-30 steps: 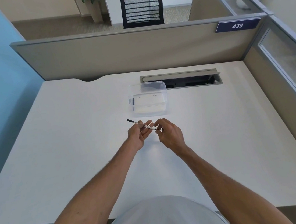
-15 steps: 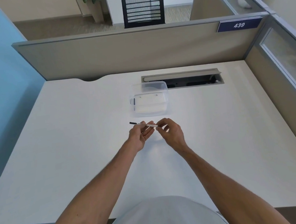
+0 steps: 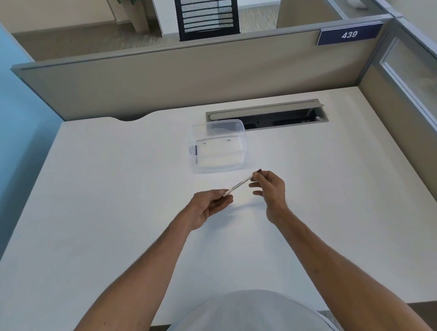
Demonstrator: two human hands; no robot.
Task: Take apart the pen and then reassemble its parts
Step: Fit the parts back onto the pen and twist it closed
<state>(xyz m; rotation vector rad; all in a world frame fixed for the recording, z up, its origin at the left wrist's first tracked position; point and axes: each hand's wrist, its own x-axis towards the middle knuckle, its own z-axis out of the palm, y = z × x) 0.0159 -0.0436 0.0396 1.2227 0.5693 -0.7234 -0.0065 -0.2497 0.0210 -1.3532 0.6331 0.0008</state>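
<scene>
The left hand (image 3: 207, 207) sits palm-up above the white desk (image 3: 111, 230), its fingers curled loosely and the thumb and fingertips pinching the near end of the pen (image 3: 239, 184). The pen is a slim white barrel held in the air between the two hands, slanting up and away from the left toward the right (whether the small dark bit at its far end is a tip or a cap is too small to tell). The right hand (image 3: 270, 191) grips that far end between thumb and forefinger, while its other fingers are spread and half open, holding nothing else. Just beyond the hands, a clear plastic container (image 3: 218, 149) stands on the desk, with a cable slot (image 3: 282, 118) in the desktop behind it to the right.
</scene>
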